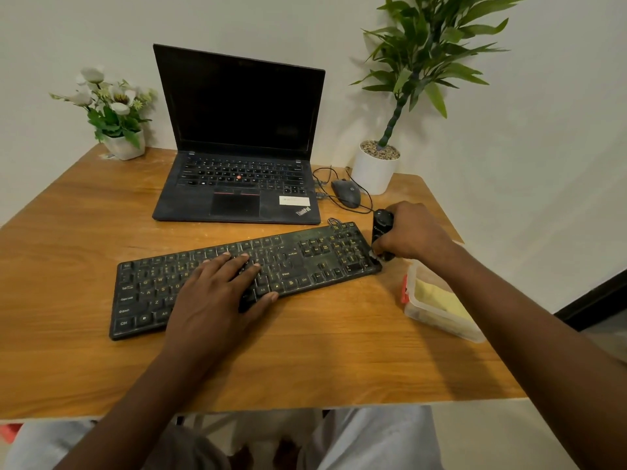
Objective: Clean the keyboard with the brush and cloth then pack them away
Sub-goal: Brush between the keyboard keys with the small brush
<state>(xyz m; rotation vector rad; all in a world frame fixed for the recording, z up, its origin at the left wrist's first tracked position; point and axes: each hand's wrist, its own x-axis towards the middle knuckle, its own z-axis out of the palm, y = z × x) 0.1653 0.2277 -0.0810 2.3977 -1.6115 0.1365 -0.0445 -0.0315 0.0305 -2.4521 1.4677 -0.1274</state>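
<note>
Head view shows one wooden table point(305, 361) with its near edge and right edge in sight; a wide strip of bare wood lies between the near edge and the keyboard point(322, 252), which lies slanted in the middle. I count one keyboard, one laptop point(237, 130), one mouse point(346, 193), two pots and one box. The left hand point(217, 293) rests flat on the keys, fingers spread; the right hand point(410, 232) has its fingers curled around the black brush point(381, 223), just at the right end of the keyboard. One clear plastic box point(417, 310) stands near the right edge, without lid; the yellow cloth point(437, 296) lies inside it. The flower pot point(124, 145) is far left; the plant pot point(373, 171) is far right, behind the mouse.
</note>
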